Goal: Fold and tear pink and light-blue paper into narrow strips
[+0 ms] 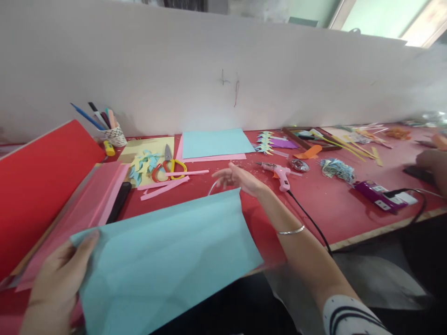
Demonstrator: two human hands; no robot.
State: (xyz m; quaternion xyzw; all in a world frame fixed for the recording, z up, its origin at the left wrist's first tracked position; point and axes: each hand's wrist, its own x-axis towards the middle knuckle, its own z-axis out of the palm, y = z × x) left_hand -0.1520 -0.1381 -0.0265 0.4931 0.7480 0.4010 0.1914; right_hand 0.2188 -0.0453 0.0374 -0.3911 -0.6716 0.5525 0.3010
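My left hand (66, 274) pinches the near left corner of a light blue sheet of paper (167, 251), thumb on top. The sheet hangs tilted over the table's front edge. Beyond its far right corner is my right hand (235, 179), fingers apart and slightly bent, a silver bangle on the wrist. A thin pale curved strip (211, 188) shows by those fingers; whether they touch it I cannot tell. Pink paper strips (164, 188) and scissors (169, 165) with red and yellow handles lie left of this hand. To its right rests a pink glue gun (281, 174).
Light blue and pink sheets (216, 144) lie by the wall. A pen cup (115, 135) and red board (45, 181) stand left. Rightward are a yarn bundle (337, 170), a brown tray (314, 139), a purple power strip (379, 195) with cords, and another person's hand (435, 163).
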